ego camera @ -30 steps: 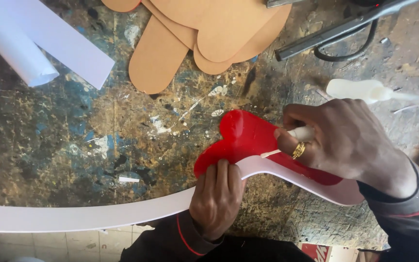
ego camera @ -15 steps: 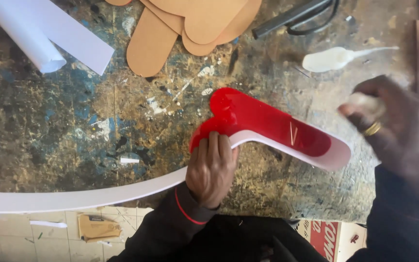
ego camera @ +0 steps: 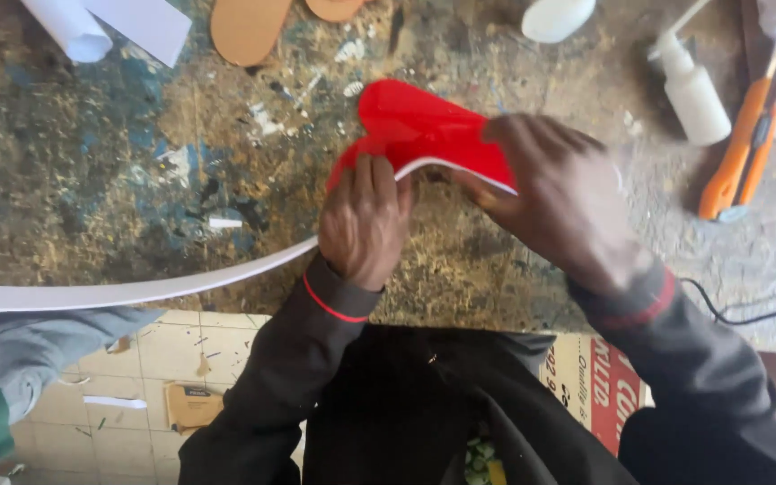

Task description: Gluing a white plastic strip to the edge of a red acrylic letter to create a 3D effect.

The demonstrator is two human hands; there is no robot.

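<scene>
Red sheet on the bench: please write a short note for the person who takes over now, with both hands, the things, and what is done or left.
Left hand: presses the red sheet near its left end.
Right hand: lies on the sheet's right part, fingers over it; blurred, so the grip is unclear.
Sheet: on the bench, white strip running left from it. Bottle and orange knife lie right.
Done or left: cannot tell from this view.

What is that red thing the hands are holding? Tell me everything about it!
The red piece is a thin, glossy, bendy sheet with a curved outline and a white underside showing along its edge. It lies on the paint-stained workbench. The left hand presses its near end; the right hand covers its right end.
</scene>
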